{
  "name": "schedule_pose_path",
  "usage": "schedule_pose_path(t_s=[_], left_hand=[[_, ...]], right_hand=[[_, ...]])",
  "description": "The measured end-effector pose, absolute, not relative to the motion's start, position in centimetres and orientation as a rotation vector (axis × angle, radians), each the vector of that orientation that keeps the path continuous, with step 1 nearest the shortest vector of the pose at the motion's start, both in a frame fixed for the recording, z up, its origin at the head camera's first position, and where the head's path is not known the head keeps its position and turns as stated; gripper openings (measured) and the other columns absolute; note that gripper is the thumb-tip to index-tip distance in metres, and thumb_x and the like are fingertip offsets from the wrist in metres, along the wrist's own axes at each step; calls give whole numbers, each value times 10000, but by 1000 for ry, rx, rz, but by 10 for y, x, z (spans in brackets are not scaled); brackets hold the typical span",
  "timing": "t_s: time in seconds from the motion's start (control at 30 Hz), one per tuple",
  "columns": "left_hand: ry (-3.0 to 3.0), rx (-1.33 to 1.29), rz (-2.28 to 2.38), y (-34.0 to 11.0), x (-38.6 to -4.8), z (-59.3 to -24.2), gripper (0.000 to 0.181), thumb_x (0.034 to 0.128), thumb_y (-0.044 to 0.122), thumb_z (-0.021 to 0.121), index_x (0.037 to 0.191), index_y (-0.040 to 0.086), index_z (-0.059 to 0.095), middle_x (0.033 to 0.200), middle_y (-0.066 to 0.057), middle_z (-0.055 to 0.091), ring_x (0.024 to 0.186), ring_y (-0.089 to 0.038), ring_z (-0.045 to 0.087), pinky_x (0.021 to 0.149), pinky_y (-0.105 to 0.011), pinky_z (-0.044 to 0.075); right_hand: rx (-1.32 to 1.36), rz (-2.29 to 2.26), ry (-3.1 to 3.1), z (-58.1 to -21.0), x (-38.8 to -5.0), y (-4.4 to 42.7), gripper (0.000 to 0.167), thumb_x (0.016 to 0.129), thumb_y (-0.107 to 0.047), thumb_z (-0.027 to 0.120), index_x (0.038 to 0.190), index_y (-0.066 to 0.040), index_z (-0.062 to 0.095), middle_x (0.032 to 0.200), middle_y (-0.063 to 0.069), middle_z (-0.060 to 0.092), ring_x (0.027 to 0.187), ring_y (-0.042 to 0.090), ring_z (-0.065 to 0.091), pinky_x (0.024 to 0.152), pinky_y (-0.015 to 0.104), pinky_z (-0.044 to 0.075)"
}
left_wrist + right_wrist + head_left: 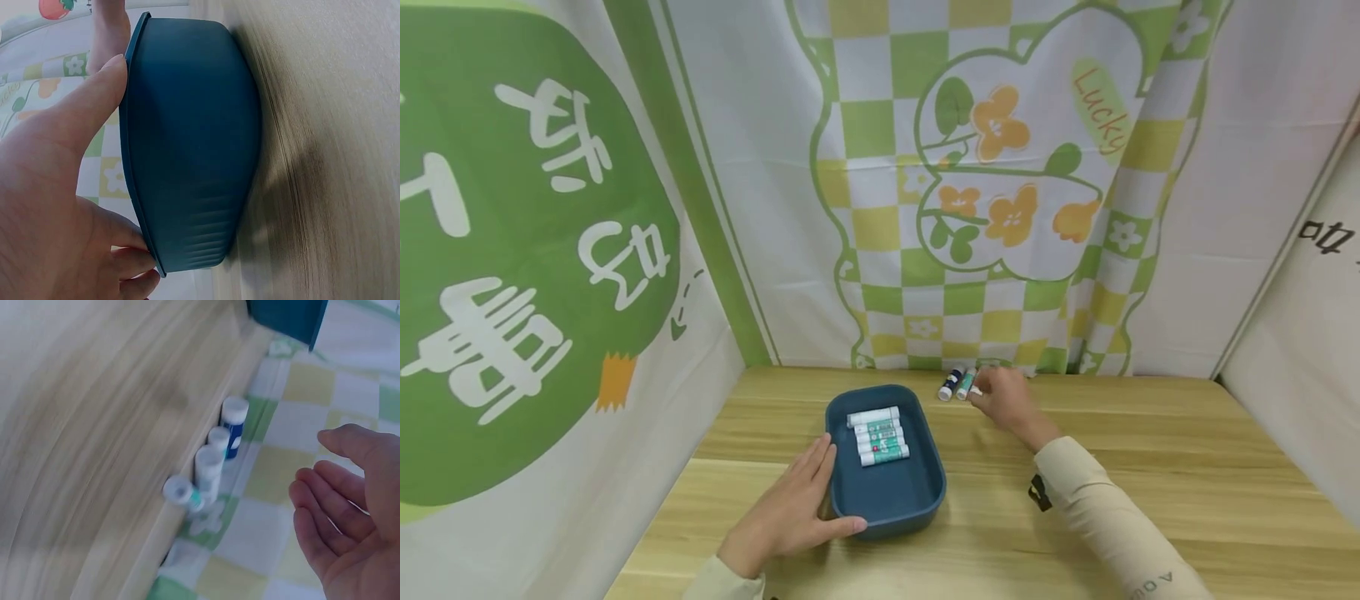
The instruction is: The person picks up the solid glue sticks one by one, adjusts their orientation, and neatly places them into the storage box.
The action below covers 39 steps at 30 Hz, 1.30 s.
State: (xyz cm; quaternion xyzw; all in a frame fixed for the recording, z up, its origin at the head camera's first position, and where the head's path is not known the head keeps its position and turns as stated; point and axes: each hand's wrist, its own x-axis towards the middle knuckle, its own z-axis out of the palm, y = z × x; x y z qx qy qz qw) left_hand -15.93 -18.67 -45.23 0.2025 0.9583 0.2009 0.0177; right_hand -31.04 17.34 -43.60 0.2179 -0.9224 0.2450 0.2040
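Below the centre of the frame, a dark blue tray (891, 497) on your wooden bench (1210, 467) holds a row of white-and-green tubes (882, 443). Your left hand (793, 504), lower left, rests against its rim, fingers fairly straight, thumb spread. Right of centre, at the bench's back edge, your right hand (1009, 402) is near four loose tubes (210, 472), loosely bent, thumb apart from fingers, holding nothing.

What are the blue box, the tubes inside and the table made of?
The box looks like matte plastic: thin moulded rim, ridged wall. The tubes, straight and white with printed labels, are probably smooth plastic; too small to be certain. The table seems smooth wood or imitation, from its streaky grain.
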Motion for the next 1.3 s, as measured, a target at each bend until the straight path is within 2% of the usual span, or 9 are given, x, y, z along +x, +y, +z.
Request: schedule_pose_path(t_s=[0.27,0.37,0.47,0.53,0.63,0.7,0.9,1.13,1.3], left_hand=[[2973,605,624,-188,-160,-456,1214,870,778,665,1647,-56,247,1760,-239,152,1637,-426,189,1308,-615,256],[2981,609,617,-188,-160,-457,1205,872,770,670,1646,-54,255,1760,-236,156,1637,-422,193,1307,-612,261],[2983,616,600,-188,-160,-457,1205,872,770,669,1647,-54,252,1760,-239,153,1637,-423,192,1308,-608,261],[2982,621,599,-188,-161,-457,1204,875,766,670,1646,-57,249,1758,-245,152,1636,-427,194,1305,-611,265],[2979,620,596,-188,-161,-455,1207,879,769,663,1650,-56,236,1759,-245,144,1636,-427,191,1303,-613,269],[2978,625,599,-188,-161,-455,1211,881,777,653,1651,-57,231,1760,-246,141,1636,-428,192,1301,-615,272],[2975,616,597,-186,-160,-459,1228,870,804,639,1654,-48,231,1763,-236,133,1640,-424,179,1309,-605,258],[2974,590,597,-187,-161,-462,1201,876,770,664,1660,-30,229,1770,-213,124,1649,-403,159,1317,-595,244],[2990,604,600,-188,-161,-458,1212,873,779,659,1656,-41,231,1766,-226,132,1642,-421,172,1308,-611,254]], right_hand=[[412,726,-2706,-444,-313,199,182,887,-89,788,778,43,728,819,191,715,730,259,646,668,447,581],[346,751,-2727,-449,-313,204,190,881,-105,803,754,16,728,835,150,704,724,229,626,652,391,561],[334,788,-2746,-454,-314,207,380,891,-99,790,600,-43,552,630,31,506,579,146,429,536,279,385],[347,812,-2740,-457,-316,209,504,899,-88,782,563,-103,407,561,-42,330,536,109,277,514,243,248],[365,817,-2726,-462,-318,210,584,901,-76,781,557,-156,315,520,-95,210,499,65,188,491,213,175],[361,819,-2729,-467,-320,211,590,904,-72,783,548,-159,321,508,-95,218,491,62,196,482,207,181],[295,836,-2783,-480,-324,213,477,871,-53,745,531,-150,426,504,-65,362,497,98,327,472,236,297],[232,843,-2786,-484,-325,210,492,809,-17,705,503,-186,359,481,-78,306,484,94,289,475,243,293],[165,835,-2809,-479,-327,204,463,816,0,713,508,-155,403,473,-40,401,481,113,373,475,254,356]])
